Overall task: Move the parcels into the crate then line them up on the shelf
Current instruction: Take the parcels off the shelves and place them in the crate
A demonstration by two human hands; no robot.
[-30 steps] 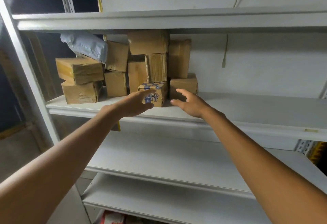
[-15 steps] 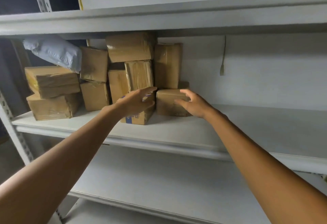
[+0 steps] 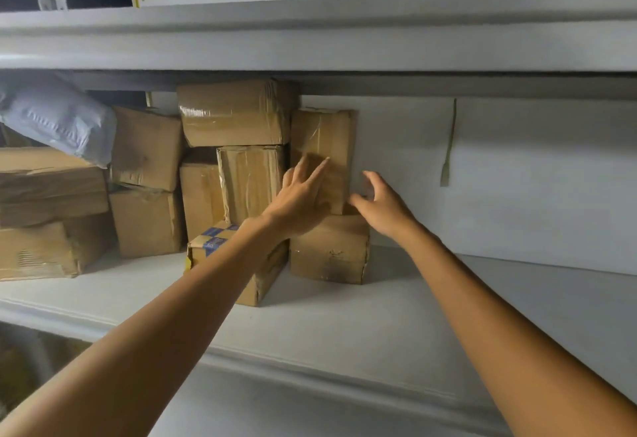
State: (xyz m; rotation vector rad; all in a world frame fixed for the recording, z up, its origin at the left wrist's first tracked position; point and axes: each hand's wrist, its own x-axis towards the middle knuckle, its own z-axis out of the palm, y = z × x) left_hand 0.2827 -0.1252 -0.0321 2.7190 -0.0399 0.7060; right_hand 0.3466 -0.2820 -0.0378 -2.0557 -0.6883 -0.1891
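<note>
Right, looks like the pick step. Upright parcel (image 3: 322, 140) sits on a lower box (image 3: 329, 252) at the shelf's (image 3: 448, 302) back edge; left hand (image 3: 303, 204) spread flat on its front, right hand (image 3: 384, 207) half-curled beside it, holding nothing. Next, likely: clamp both sides, lift clear. No crate in view.

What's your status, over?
Left hand open, fingers on upright parcel. Right hand open beside it, no grip. It stands on a lower box; wide box tight on its left.
</note>
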